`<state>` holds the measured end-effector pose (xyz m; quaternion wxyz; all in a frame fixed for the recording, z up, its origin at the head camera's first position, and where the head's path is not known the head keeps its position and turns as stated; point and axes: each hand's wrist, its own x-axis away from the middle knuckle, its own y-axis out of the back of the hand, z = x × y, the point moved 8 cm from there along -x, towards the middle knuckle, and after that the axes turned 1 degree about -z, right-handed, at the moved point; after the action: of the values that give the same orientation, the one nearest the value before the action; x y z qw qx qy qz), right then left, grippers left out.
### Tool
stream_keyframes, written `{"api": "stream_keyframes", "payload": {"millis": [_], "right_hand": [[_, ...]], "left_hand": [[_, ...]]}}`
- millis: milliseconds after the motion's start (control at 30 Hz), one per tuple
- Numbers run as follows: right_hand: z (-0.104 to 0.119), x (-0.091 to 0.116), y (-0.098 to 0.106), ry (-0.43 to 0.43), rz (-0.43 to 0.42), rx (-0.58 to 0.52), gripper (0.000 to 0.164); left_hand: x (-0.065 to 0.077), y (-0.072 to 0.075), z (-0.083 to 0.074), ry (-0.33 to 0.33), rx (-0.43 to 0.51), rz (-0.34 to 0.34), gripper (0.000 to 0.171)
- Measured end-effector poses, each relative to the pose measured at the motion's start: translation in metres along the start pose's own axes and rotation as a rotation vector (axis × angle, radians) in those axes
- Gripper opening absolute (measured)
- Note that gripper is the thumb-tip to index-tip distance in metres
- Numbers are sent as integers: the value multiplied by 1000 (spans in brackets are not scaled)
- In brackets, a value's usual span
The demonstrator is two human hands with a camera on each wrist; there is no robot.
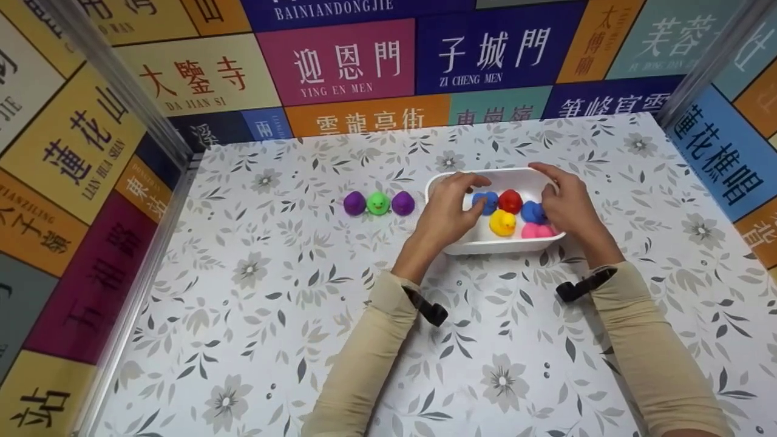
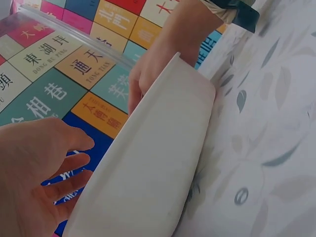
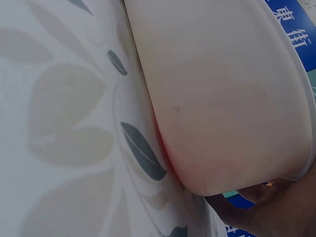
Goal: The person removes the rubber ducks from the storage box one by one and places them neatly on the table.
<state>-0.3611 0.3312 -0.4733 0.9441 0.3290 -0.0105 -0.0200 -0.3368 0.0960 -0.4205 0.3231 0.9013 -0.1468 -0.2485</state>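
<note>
A white plastic tub (image 1: 485,246) stands on the table and contains several small rubber ducks. Among them are a yellow duck (image 1: 502,223), a red duck (image 1: 510,201), a left blue duck (image 1: 487,202), a right blue duck (image 1: 533,212) and pink ones (image 1: 537,231). My left hand (image 1: 448,206) hovers over the tub's left end, fingers loosely bent and spread, thumb overlapping the left blue duck. At the right end, my right hand (image 1: 570,203) grips the tub, with fingers (image 3: 256,192) around its outer end and the thumb inside, close to the right blue duck.
Left of the tub, a green duck (image 1: 378,203) sits between a purple duck (image 1: 354,203) and another purple duck (image 1: 403,203) in a row. The flower-patterned table (image 1: 261,334) is bordered by colourful lettered panels (image 1: 340,60) at the back and sides.
</note>
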Motion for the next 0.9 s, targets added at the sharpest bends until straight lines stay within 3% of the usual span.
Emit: {"api": "stream_keyframes", "payload": {"millis": [200, 367, 633, 900], "right_hand": [[-1, 2, 3, -3, -1, 5, 60], [1, 1, 2, 13, 1, -8, 59], [1, 2, 1, 26, -10, -16, 58], [2, 1, 2, 40, -17, -26, 59]], "left_hand": [[-7, -18, -10, 19, 0, 69, 31], [-11, -29, -12, 27, -100, 106, 30], [-12, -42, -7, 99, -228, 156, 33], [-12, -48, 0, 125, -256, 181, 33]]}}
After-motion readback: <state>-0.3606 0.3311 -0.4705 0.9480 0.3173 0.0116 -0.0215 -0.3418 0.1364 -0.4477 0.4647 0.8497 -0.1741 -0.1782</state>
